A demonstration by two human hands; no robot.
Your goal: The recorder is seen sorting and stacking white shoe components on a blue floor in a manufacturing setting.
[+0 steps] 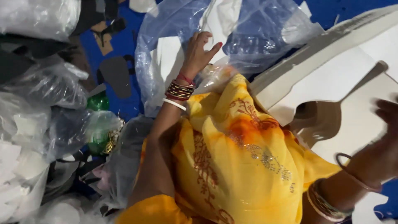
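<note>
Clear plastic bag [248,37], upper centre of the frame: thin, crinkled, glossy film through which white sheet pieces [172,58] inside it and the blue floor [124,41] beneath can be seen. The left hand [199,52] reaches up into the bag's near edge, fingers curled and pinching the film, thumb spread to the right; red and gold bangles [180,89] and one white bangle circle its wrist. The bag thus lies directly above and around this hand, touching its fingertips.

Right edge of the frame: the right hand [383,145], blurred, rests against a large white flat sheet [352,83] bearing a brown spoon-shaped mark [331,112]; whether the fingers are closed on the sheet cannot be told. Thin bangles [327,203] hang at this wrist.

Lower centre: yellow embroidered cloth [236,157] lies between the two forearms.

Left side of the frame: further clear bags [45,87] heaped together, holding white scraps; among them a green item [98,124]. Dark cut-out shapes [116,74] lie on the floor, upper left.
</note>
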